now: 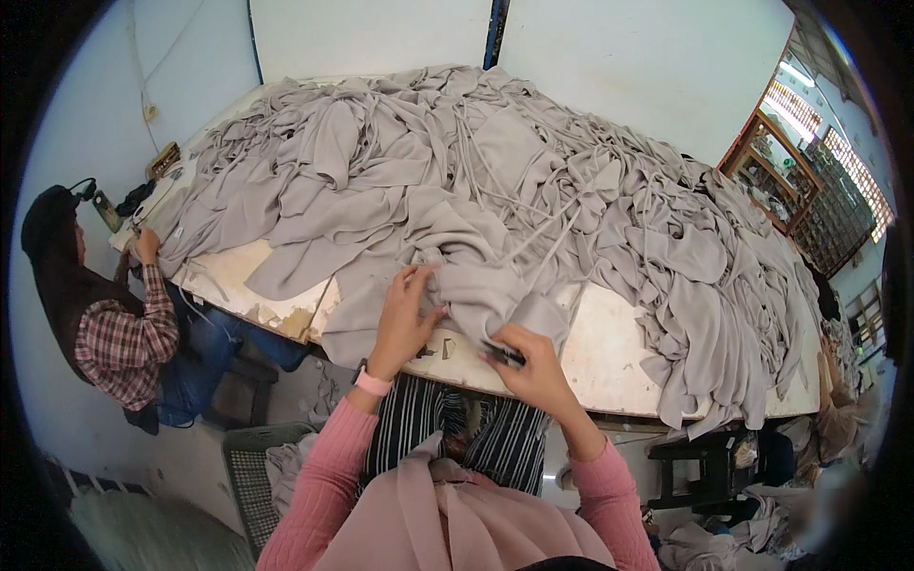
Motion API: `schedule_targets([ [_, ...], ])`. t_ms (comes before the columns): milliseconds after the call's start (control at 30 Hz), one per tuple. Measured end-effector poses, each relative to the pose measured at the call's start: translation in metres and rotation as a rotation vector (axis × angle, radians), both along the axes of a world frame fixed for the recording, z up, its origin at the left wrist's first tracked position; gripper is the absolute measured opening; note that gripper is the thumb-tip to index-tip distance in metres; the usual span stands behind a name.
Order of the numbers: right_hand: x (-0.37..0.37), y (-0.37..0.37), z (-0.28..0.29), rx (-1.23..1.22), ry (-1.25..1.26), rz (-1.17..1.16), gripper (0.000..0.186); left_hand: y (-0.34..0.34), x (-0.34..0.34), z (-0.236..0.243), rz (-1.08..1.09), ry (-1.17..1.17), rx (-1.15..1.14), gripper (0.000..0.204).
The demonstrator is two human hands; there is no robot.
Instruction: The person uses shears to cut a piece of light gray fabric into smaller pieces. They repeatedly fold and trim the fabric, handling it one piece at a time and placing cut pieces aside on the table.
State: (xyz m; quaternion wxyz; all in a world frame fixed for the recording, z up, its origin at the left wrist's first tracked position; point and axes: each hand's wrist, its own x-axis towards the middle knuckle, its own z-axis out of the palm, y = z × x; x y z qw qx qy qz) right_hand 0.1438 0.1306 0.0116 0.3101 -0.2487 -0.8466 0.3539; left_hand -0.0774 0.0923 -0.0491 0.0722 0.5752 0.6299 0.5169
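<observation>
A taupe-grey piece of cloth lies bunched near the table's front edge, part of a larger heap. My left hand grips its left side, thumb and fingers closed on the fabric. To the right and slightly nearer, my right hand is closed round a small black tool that looks like thread snips. Most of this tool is hidden by my fingers, and its tip is beside the cloth's lower edge.
A big pile of grey cloth covers much of the pale, worn tabletop. At the left a co-worker in a checked shirt sits at the table. A green plastic crate stands below; a dark stool is at right.
</observation>
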Motion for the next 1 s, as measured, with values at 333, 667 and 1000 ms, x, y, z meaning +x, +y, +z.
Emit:
schedule_targets([
  [333,0.015,0.007,0.028,0.173,0.097,-0.164,0.057,-0.031,0.011,0.032,-0.011,0.296,0.132,0.033],
  [667,-0.006,0.021,0.038,-0.141,0.153,0.099,0.021,-0.110,0.014,0.035,-0.393,-0.472,0.115,0.026],
  [1000,-0.023,0.091,-0.034,0.128,-0.431,0.008,0.046,-0.149,-0.014,0.050,-0.614,-0.171,-0.533,0.036],
])
